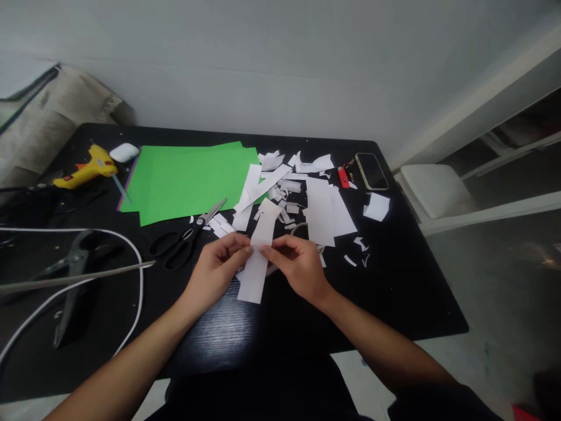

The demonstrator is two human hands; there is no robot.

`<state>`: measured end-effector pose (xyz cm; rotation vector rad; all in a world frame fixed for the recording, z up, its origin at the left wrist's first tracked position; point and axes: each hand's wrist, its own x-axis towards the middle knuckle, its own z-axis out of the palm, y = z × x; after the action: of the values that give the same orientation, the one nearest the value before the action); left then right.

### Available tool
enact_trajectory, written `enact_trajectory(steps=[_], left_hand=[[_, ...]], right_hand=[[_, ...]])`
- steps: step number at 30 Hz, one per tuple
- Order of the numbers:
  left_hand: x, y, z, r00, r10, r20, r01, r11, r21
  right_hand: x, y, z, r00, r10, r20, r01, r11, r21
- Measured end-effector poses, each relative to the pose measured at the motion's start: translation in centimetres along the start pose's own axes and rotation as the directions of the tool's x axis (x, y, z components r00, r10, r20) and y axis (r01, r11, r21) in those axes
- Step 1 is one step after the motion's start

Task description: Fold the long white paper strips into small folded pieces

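Between my two hands is a white paper strip (253, 283), raised over the black table and running lengthwise away from me. My left hand (221, 260) pinches its left edge near the middle with thumb and fingertips. On the opposite edge, my right hand (300, 263) pinches it the same way. A crease or bend shows between the thumbs. Black-handled scissors (186, 234) lie left of my left hand. Behind the strip are more white paper strips (248, 196) and many small cut scraps. A ring-like roll, partly hidden, sits beneath the held strip.
Green sheets (188, 181) cover the back left, beside a yellow glue gun (94, 168) and a white mouse-shaped object (124, 152). White paper sheets (326, 213), a red lighter (343, 177) and a phone (371, 171) lie right. A white cable (141, 280) loops at left. A white stool (433, 190) stands beyond.
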<state>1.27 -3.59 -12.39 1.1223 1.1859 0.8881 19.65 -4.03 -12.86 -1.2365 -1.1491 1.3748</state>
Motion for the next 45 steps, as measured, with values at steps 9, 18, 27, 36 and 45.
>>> enact_trajectory(steps=[9,18,27,36,45], left_hand=[[0.04,0.42,0.44,0.998,0.053,-0.033,-0.055,0.998,-0.041],[0.01,0.0,0.13,0.997,0.053,-0.056,-0.054,0.998,-0.014],[0.06,0.06,0.2,0.997,0.064,-0.051,-0.065,0.998,-0.019],[0.07,0.12,0.13,0.999,0.026,-0.047,-0.028,0.999,-0.026],[0.13,-0.36,0.0,0.992,0.12,-0.029,-0.121,0.992,-0.039]], right_hand=[[-0.09,0.21,0.08,0.999,-0.032,0.006,0.032,0.999,-0.016],[0.31,0.19,-0.28,0.997,0.076,0.025,-0.077,0.996,0.049],[0.12,0.16,-0.14,0.999,0.045,0.019,-0.046,0.998,0.035],[0.25,0.08,-0.25,0.998,0.07,-0.002,-0.07,0.997,0.034],[0.4,0.01,-0.15,0.999,0.042,0.023,-0.045,0.989,0.141]])
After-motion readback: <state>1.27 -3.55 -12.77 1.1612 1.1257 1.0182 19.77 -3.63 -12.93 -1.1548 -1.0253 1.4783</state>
